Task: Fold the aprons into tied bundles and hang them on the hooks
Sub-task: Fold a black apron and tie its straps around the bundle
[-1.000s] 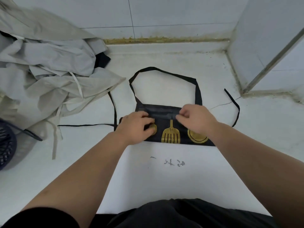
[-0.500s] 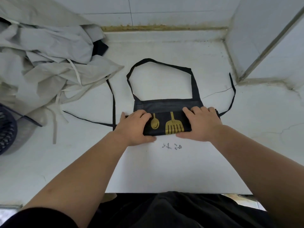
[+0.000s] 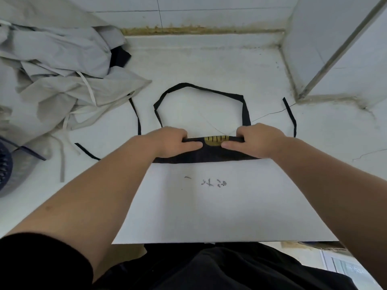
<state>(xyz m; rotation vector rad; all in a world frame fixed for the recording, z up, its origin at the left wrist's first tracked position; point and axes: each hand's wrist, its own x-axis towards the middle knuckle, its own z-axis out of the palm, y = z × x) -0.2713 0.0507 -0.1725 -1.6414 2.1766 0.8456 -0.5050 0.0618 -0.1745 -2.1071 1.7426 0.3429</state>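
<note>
A black apron (image 3: 211,153) with a gold print lies folded into a narrow band on the white counter. My left hand (image 3: 167,141) grips the band's left end, thumb along the front and fingers curled over the far edge. My right hand (image 3: 257,141) grips the right end the same way. The neck loop (image 3: 201,88) lies open on the counter beyond the hands. One waist tie (image 3: 137,116) trails off left and the other waist tie (image 3: 291,114) curves off right. No hooks are in view.
A heap of grey aprons (image 3: 56,70) with pale ties fills the back left. A dark basket (image 3: 5,170) sits at the left edge. A white sheet (image 3: 219,206) with handwriting lies in front of the apron. Tiled walls close the back and right.
The apron band has been folded over once more away from me, so only a strip of gold print shows. Both hands moved from pressing flat on top to gripping the fold.
</note>
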